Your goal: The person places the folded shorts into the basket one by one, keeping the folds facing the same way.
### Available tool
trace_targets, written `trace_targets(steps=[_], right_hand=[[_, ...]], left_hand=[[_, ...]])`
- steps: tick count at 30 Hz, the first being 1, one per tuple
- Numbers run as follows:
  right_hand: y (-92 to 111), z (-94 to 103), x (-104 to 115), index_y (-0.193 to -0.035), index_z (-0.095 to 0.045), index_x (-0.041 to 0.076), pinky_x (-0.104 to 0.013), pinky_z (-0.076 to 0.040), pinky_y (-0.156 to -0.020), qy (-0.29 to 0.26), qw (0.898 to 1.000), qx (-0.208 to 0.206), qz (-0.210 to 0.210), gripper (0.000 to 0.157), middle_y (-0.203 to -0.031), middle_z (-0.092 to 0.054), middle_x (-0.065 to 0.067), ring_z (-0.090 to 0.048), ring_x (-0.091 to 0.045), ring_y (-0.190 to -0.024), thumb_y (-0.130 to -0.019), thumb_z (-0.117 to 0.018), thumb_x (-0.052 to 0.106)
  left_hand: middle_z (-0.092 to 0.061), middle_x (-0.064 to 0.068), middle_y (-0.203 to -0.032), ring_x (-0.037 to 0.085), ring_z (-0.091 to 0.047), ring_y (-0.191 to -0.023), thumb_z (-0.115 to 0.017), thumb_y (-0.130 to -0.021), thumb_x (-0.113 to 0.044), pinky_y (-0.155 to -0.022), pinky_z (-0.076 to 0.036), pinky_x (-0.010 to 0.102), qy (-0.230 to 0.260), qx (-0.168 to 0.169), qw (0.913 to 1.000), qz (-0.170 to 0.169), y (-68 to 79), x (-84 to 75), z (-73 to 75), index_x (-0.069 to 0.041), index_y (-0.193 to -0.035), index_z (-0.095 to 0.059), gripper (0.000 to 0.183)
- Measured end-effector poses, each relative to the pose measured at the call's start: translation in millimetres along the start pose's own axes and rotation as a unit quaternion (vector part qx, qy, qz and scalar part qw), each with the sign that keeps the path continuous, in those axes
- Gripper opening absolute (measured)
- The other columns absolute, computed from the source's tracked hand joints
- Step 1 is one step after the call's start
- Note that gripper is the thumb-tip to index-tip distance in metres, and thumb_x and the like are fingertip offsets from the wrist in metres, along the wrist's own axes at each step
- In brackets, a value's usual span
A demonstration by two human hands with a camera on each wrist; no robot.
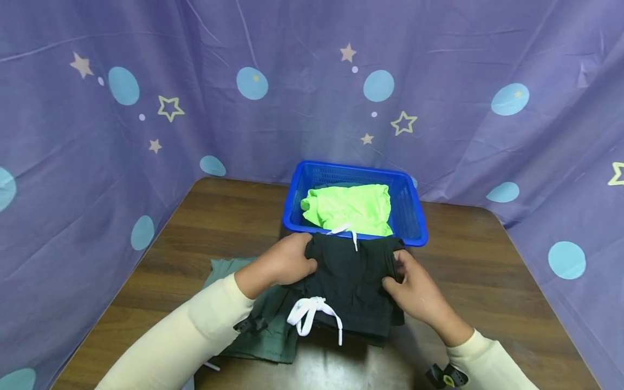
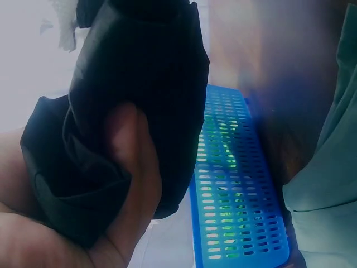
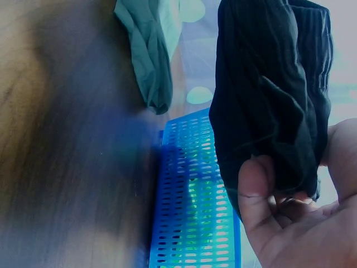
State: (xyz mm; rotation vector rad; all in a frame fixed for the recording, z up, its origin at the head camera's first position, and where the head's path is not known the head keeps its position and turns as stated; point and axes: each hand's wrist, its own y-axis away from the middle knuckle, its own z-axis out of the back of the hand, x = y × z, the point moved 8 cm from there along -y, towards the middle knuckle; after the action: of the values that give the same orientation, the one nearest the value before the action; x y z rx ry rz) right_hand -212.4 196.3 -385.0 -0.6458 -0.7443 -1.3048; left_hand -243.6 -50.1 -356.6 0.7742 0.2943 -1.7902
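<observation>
We see a black garment [image 1: 351, 281] with white cords [image 1: 313, 303], a grey-green cloth [image 1: 275, 341], a neon-green garment [image 1: 351, 206], a blue basket [image 1: 420, 225], a brown wood-grain worktop [image 1: 487, 271], cream sleeves [image 1: 195, 327], and a purple curtain [image 1: 302, 124] patterned with light-blue ovals [image 1: 378, 85] and pale stars [image 1: 348, 53].

We see a folded black garment [image 1: 353, 276], creased and held up by its sides above the surface [image 1: 478, 271], beside the blue basket [image 1: 420, 219], white cords [image 1: 316, 303] showing at its upper and lower edges.

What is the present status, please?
Left hand, right hand: both grip black garment above table. Blue basket just beyond. Bright green cloth occupies basket.
</observation>
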Motion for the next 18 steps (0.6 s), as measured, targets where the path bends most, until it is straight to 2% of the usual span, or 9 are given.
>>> trace_targets(steps=[4, 8, 10, 12, 15, 18], right_hand=[[1.4, 5.2, 2.5, -0.118, -0.052, 0.004, -0.034, -0.053, -0.060, -0.012, 1.000, -0.007, 0.001, 0.030, -0.095, -0.071, -0.012, -0.063, -0.018, -0.065, -0.090, -0.063, 0.003], [-4.3, 12.0, 6.3, -0.117, -0.051, 0.002, -0.035, -0.056, -0.064, -0.025, 1.000, -0.017, 0.004, 0.028, -0.098, -0.071, -0.015, -0.066, -0.020, -0.071, -0.091, -0.062, 0.003], [-9.9, 14.5, 6.4, -0.118, -0.051, 0.002, -0.036, -0.056, -0.064, -0.022, 1.000, -0.022, 0.002, 0.029, -0.097, -0.070, -0.016, -0.066, -0.021, -0.072, -0.092, -0.062, 0.004], [-16.1, 16.3, 5.5, -0.120, -0.051, 0.001, -0.036, -0.056, -0.065, -0.019, 0.999, -0.025, -0.004, 0.030, -0.098, -0.068, -0.016, -0.065, -0.021, -0.074, -0.092, -0.062, 0.007], [-27.2, 17.7, 4.1, -0.123, -0.049, -0.001, -0.037, -0.057, -0.066, -0.033, 0.999, -0.025, -0.010, 0.033, -0.102, -0.066, -0.019, -0.067, -0.022, -0.079, -0.093, -0.061, 0.008], [-39.5, 19.4, 4.4, -0.126, -0.049, -0.005, -0.038, -0.059, -0.067, -0.046, 0.998, -0.028, -0.013, 0.036, -0.104, -0.067, -0.022, -0.069, -0.024, -0.081, -0.094, -0.060, 0.008]], left_hand=[[-0.052, 0.023, -0.147, 0.036, -0.048, -0.136, -0.065, -0.093, -0.012, -0.110, -0.040, 0.051, 0.000, -0.010, 0.9999, -0.010, 2.0, -2.2, 5.7, 0.010, -0.146, -0.046, 0.061], [-0.052, 0.022, -0.146, 0.035, -0.050, -0.134, -0.063, -0.094, -0.012, -0.110, -0.041, 0.050, 0.007, -0.019, 0.9996, -0.021, -2.5, -2.6, 14.9, 0.010, -0.146, -0.046, 0.059], [-0.058, 0.021, -0.139, 0.034, -0.055, -0.127, -0.063, -0.093, -0.011, -0.105, -0.045, 0.048, 0.017, -0.019, 0.9993, -0.027, -7.9, -1.8, 17.3, 0.007, -0.141, -0.052, 0.052], [-0.064, 0.017, -0.124, 0.029, -0.060, -0.111, -0.064, -0.092, -0.009, -0.095, -0.050, 0.045, 0.021, -0.020, 0.9990, -0.033, -14.8, -0.5, 18.7, 0.006, -0.131, -0.058, 0.042], [-0.065, 0.011, -0.105, 0.024, -0.058, -0.093, -0.064, -0.091, -0.008, -0.082, -0.050, 0.040, 0.027, -0.022, 0.9988, -0.033, -26.3, 1.0, 20.4, 0.004, -0.117, -0.061, 0.029], [-0.064, 0.012, -0.111, 0.024, -0.057, -0.096, -0.064, -0.091, -0.008, -0.085, -0.050, 0.040, 0.026, -0.027, 0.9991, -0.019, -37.5, 1.8, 23.0, 0.005, -0.122, -0.060, 0.034]])
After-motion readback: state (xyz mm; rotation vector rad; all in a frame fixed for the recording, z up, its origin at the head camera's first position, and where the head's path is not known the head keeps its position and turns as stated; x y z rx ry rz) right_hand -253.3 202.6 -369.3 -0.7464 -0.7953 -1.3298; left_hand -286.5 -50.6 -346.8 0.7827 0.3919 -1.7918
